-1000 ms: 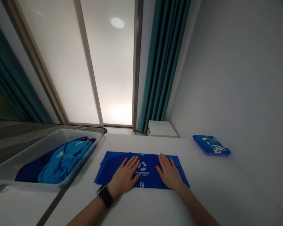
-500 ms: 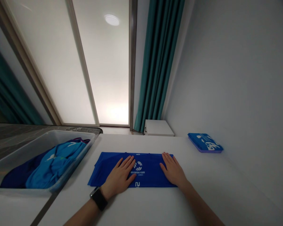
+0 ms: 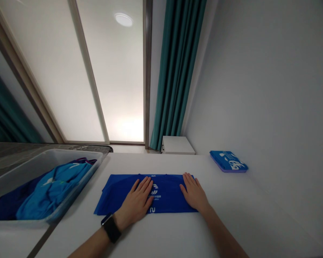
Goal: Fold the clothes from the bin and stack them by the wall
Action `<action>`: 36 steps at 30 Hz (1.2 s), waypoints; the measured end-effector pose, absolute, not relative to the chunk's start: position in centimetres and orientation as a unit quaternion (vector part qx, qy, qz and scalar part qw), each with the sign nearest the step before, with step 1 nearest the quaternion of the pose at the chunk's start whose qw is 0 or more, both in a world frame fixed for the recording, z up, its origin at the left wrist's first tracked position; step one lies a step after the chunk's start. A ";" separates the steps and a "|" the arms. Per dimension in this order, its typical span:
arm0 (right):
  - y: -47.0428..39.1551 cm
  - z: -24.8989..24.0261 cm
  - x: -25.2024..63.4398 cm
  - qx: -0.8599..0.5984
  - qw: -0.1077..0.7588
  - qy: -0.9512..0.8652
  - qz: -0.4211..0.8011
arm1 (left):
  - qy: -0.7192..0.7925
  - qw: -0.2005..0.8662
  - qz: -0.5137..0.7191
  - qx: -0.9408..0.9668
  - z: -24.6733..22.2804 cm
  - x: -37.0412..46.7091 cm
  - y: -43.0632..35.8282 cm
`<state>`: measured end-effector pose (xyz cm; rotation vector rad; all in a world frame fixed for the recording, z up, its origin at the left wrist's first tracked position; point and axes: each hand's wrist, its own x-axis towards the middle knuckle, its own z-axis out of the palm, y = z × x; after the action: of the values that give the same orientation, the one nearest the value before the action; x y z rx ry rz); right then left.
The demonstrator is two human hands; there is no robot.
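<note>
A blue shirt [image 3: 167, 197], folded into a long flat strip with a white logo and lettering, lies across the white table [image 3: 161, 233]. Flat on its middle rests my left hand [image 3: 136, 200], fingers stretched out and partly covering the logo; a black watch is on that wrist. My right hand [image 3: 195, 193] lies flat on the shirt's right end with its fingers slightly spread. Both palms press on the cloth and neither hand grips it.
At the left stands a clear plastic bin [image 3: 97, 159] holding blue and dark clothes [image 3: 54, 191]. Folded blue garments [image 3: 228, 161] lie in a small stack at the right, by the wall. Beyond the table are a white cabinet [image 3: 177, 145] and a teal curtain [image 3: 177, 71].
The whole view has shifted slightly, so things appear a little further left. My left hand covers slightly more of the logo; both hands still lie flat on the shirt.
</note>
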<state>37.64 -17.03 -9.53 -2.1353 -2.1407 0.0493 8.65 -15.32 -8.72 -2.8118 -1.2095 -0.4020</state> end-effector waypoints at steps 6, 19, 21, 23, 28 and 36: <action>-17.0 -9.6 37.8 -0.703 0.055 -0.709 0.012 | -0.341 -0.007 -0.132 -0.931 -7.4 17.4 -14.8; -17.0 -10.4 39.6 -0.745 0.070 -0.663 0.024 | -0.345 -0.010 -0.146 -0.927 -9.4 20.8 -13.1; -17.2 -10.7 41.0 -0.745 0.072 -0.662 0.032 | -0.345 -0.011 -0.145 -0.927 -9.4 20.8 -13.1; -17.3 -11.0 42.5 -0.739 0.083 -0.667 0.042 | -0.345 -0.012 -0.144 -0.928 -9.3 20.8 -13.0; -17.0 -11.6 44.6 -0.742 0.127 -0.654 0.079 | -0.346 -0.012 -0.146 -0.927 -9.3 20.8 -13.0; -19.2 -9.7 40.9 -0.678 0.146 -0.721 -0.003 | -0.341 -0.014 -0.163 -0.926 -9.4 20.9 -13.0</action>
<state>40.93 -19.22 -9.66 -1.9513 -2.0751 -0.0088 20.88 -13.03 -9.43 -2.9335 -1.0806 -0.5167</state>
